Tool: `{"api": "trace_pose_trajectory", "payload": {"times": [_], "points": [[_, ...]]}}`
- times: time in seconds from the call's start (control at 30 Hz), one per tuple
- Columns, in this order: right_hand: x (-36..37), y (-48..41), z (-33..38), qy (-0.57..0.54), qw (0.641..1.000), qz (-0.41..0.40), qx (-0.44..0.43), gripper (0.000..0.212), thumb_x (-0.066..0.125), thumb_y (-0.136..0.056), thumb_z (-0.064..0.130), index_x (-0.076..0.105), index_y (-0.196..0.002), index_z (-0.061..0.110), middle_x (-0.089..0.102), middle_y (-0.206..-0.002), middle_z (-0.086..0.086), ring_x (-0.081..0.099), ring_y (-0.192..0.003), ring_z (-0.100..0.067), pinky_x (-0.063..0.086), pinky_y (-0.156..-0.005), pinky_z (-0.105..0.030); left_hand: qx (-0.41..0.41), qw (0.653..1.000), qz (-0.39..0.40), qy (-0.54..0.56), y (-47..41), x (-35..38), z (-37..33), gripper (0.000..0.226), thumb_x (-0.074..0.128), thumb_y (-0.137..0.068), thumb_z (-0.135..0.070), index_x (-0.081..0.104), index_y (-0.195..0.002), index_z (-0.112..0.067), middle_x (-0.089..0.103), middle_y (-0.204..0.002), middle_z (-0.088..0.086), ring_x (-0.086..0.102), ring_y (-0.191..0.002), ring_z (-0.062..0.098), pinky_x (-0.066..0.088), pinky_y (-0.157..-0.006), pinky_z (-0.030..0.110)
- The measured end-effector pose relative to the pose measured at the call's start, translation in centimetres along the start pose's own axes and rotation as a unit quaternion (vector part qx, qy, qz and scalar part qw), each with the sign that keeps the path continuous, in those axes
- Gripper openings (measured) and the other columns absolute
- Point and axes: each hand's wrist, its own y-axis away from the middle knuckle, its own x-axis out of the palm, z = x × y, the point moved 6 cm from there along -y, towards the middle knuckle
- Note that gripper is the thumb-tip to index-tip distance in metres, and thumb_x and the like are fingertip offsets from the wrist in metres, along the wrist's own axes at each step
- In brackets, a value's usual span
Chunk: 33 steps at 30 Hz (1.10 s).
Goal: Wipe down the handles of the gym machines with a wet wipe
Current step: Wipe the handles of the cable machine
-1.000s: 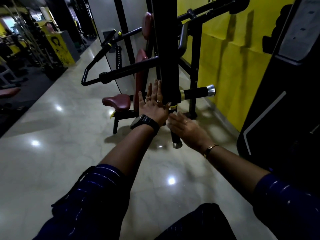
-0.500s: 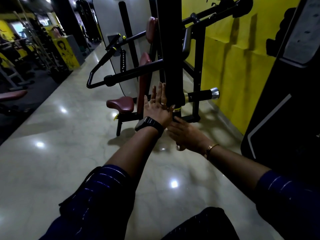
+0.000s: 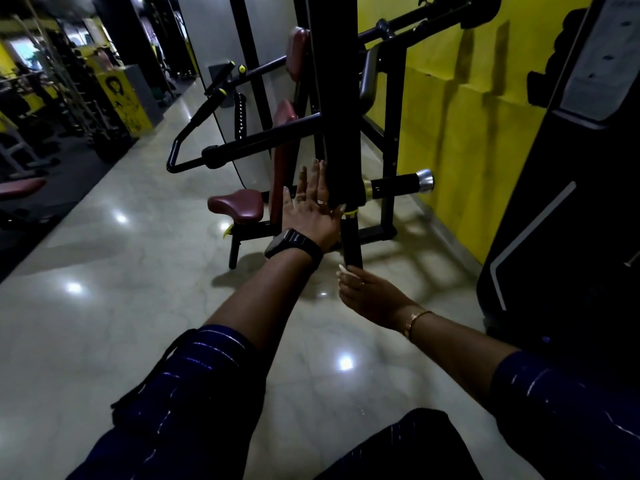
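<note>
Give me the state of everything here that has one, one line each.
left hand: fingers straight, flat against the upright post.
lower handle: hangs vertical, uncovered.
right hand: fingertips at lower handle's end, grip unclear.
side handle: horizontal, untouched.
seat: unoccupied.
wet wipe: not visible.

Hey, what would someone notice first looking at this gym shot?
The two bare hands in the centre: the left hand flat against the black upright post, the right hand at the lower end of the black handle. Behind them, a bright yellow wall on the right and a maroon seat left of the post.
</note>
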Motion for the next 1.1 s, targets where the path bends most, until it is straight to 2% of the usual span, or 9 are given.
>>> {"api": "trace_pose_trajectory", "payload": {"times": [0.27,0.53,0.67,0.8,0.87,0.9,0.97,1.03,1.1], "points": [[0.6,5.3,-0.9,-0.021,0.999,-0.046,0.003,0.05,0.018,-0.101,0.007,0.032,-0.149,0.013,0.036,-0.153,-0.005,0.031,-0.142,-0.027,0.023,-0.117,-0.045,0.003,1.0,-0.02,-0.006,0.0,-0.1,0.0,0.072,0.018,-0.102,-0.051,-0.021,-0.151,-0.016,-0.024,-0.16,0.002,-0.022,-0.147,0.02,-0.007,-0.12,0.05],[-0.5,-0.8,0.7,-0.032,0.998,-0.061,-0.01,0.05,0.027,-0.094,-0.001,0.075,-0.103,0.014,0.071,-0.105,-0.004,0.06,-0.116,-0.027,0.026,-0.113,-0.047,-0.002,1.0,-0.011,-0.019,-0.1,0.2,0.1,0.072,0.016,-0.102,-0.051,-0.022,-0.151,-0.015,-0.026,-0.16,0.003,-0.023,-0.147,0.022,-0.011,-0.119,0.049],[0.0,1.6,0.2,-0.044,0.995,-0.088,0.02,0.041,0.035,-0.095,0.001,0.066,-0.121,0.01,0.063,-0.126,-0.008,0.051,-0.126,-0.028,0.03,-0.114,-0.046,0.003,1.0,-0.009,-0.03,-0.3,0.2,0.1,0.072,0.016,-0.102,-0.052,-0.022,-0.151,-0.016,-0.027,-0.159,0.003,-0.021,-0.148,0.022,-0.014,-0.118,0.048],[0.1,5.9,-0.1,-0.265,0.936,-0.157,0.172,0.046,0.031,-0.093,-0.003,0.061,-0.127,0.005,0.058,-0.133,-0.011,0.049,-0.127,-0.026,0.041,-0.107,-0.042,-0.008,0.999,-0.018,-0.034,-0.2,0.1,0.0,0.071,0.014,-0.102,-0.052,-0.024,-0.15,-0.016,-0.027,-0.159,0.002,-0.022,-0.147,0.02,-0.015,-0.118,0.048],[1.2,8.0,-0.3,-0.423,0.796,-0.174,0.397,0.044,0.029,-0.095,0.006,0.064,-0.123,0.005,0.062,-0.128,-0.011,0.052,-0.124,-0.023,0.043,-0.104,-0.036,-0.012,0.999,-0.02,-0.038,-0.1,0.1,0.0,0.071,0.014,-0.102,-0.052,-0.025,-0.149,-0.016,-0.026,-0.16,0.001,-0.022,-0.147,0.019,-0.016,-0.117,0.047],[2.4,8.7,-0.2,-0.511,0.67,-0.162,0.514,0.043,0.029,-0.099,0.012,0.066,-0.119,0.007,0.063,-0.125,-0.011,0.055,-0.121,-0.023,0.045,-0.1,-0.033,-0.013,0.999,-0.019,-0.038,-0.1,0.1,0.1,0.071,0.014,-0.102,-0.052,-0.026,-0.149,-0.016,-0.026,-0.16,0.001,-0.022,-0.147,0.019,-0.017,-0.116,0.046],[4.9,9.2,0.7,-0.652,0.315,-0.096,0.683,0.031,0.041,-0.099,0.01,0.07,-0.109,0.009,0.068,-0.113,-0.011,0.065,-0.097,-0.023,0.051,-0.077,-0.023,-0.01,0.999,-0.015,-0.04,-0.1,0.1,0.1,0.07,0.012,-0.102,-0.052,-0.026,-0.149,-0.017,-0.027,-0.159,0.001,-0.023,-0.147,0.019,-0.017,-0.116,0.046],[5.2,7.0,1.9,-0.753,0.05,-0.056,0.653,0.023,0.049,-0.092,-0.001,0.066,-0.106,-0.008,0.064,-0.093,-0.015,0.055,-0.062,-0.018,0.041,-0.052,-0.021,-0.007,0.999,-0.011,-0.043,-0.2,0.3,0.1,0.07,0.012,-0.102,-0.052,-0.025,-0.149,-0.016,-0.027,-0.159,0.001,-0.022,-0.147,0.02,-0.016,-0.117,0.047],[3.6,4.6,1.2,-0.801,-0.079,-0.078,0.588,0.023,0.045,-0.093,0.003,0.061,-0.088,-0.012,0.058,-0.079,-0.014,0.053,-0.05,-0.018,0.042,-0.044,-0.021,-0.009,0.999,-0.011,-0.039,-0.4,0.5,0.2,0.072,0.013,-0.101,-0.053,-0.024,-0.15,-0.016,-0.026,-0.16,0.002,-0.021,-0.148,0.02,-0.014,-0.119,0.048]]}}
